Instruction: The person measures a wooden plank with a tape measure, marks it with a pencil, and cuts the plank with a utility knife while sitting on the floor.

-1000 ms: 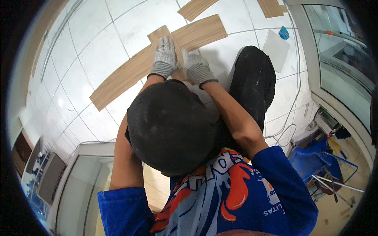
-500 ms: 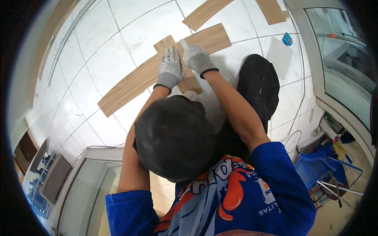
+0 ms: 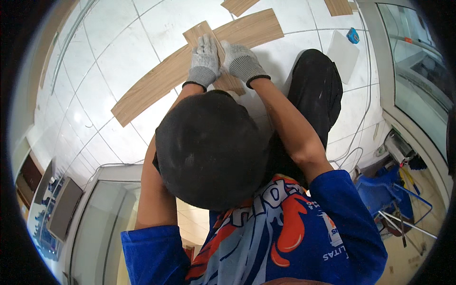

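Observation:
A long wood-look plank (image 3: 152, 85) lies slanting across the white tiled floor. Across it rests a shorter plank piece (image 3: 229, 85) of the same brown grain. My left hand (image 3: 204, 61), in a grey knitted glove, lies flat on the short piece with its fingers stretched out. Against that piece's right edge, over the long plank, is my gloved right hand (image 3: 241, 64). Its fingers are curled in and closed; what they hold, if anything, is hidden. My black-trousered knee (image 3: 211, 149) covers the area close below my hands.
More plank pieces (image 3: 240, 5) lie at the far side. A pale flat board (image 3: 343, 57) and a blue tape measure (image 3: 353, 36) sit on the right, beside a cable (image 3: 368, 95). Glass-paned frames (image 3: 418, 66) and a blue folding chair (image 3: 382, 190) stand further right.
My right hand has slid toward me along the short plank's edge, its fingers now more curled. My left hand stays flat on the piece. The view has shifted, so the floor things sit higher.

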A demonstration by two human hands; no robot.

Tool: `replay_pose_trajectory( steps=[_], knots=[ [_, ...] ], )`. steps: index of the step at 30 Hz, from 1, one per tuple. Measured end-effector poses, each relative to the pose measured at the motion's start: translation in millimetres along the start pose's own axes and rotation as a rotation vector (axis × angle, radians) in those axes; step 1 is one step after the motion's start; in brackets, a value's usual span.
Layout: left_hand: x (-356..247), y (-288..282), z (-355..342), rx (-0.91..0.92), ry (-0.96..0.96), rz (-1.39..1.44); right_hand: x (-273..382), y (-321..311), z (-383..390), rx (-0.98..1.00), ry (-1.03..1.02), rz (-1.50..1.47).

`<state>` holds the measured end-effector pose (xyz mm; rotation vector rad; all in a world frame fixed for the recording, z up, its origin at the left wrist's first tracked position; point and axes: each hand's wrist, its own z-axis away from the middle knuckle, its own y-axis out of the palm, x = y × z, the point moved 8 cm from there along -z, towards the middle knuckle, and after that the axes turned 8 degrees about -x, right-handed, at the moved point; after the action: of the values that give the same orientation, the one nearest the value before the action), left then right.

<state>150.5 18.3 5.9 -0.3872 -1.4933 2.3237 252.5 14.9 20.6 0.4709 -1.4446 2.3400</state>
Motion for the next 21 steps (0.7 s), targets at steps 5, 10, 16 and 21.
replay_pose_trajectory(
  steps=[5,10,16,21],
  knots=[
    [8,-4,5,0.048,-0.002,-0.029,-1,10,46,-0.139,-0.110,0.036],
    [-5,-10,2,0.078,0.007,-0.037,-16,0,54,-0.036,-0.043,-0.021],
    [5,-11,12,0.052,-0.014,0.028,-4,-10,30,-0.043,-0.118,-0.006],
    [21,-9,16,0.032,-0.051,0.045,12,-24,0,0.091,-0.128,0.059]
  ],
)
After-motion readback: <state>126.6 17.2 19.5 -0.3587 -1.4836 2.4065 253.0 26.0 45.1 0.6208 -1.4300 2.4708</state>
